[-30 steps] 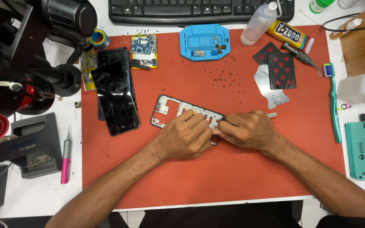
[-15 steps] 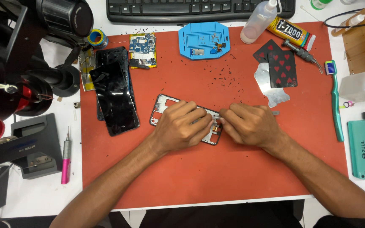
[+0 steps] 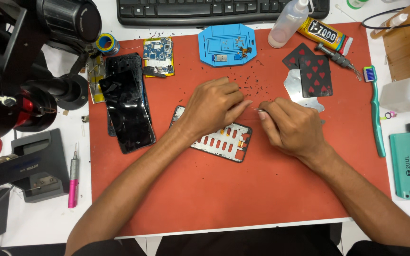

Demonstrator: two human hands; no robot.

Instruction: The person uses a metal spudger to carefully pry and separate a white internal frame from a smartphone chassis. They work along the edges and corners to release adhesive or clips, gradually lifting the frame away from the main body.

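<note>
At the centre of the red mat surface (image 3: 243, 199), the left hand (image 3: 212, 106) presses the slotted grey metal phone frame (image 3: 219, 142). The right hand (image 3: 288, 125), at three o'clock, pinches thin metal tweezers (image 3: 258, 110). The black screen panel (image 3: 128, 111) already lies detached at nine o'clock; frame work looks unfinished.

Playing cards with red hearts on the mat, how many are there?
2. Both lie at the mat's upper right, overlapping: one black card tilted behind, the other upright in front. More could be hidden beneath.

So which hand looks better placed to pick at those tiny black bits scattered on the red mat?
Probably the right hand: it pinches a thin metal tool whose tip points at the specks. The left hand lies over the phone frame and holds no tool.
</note>
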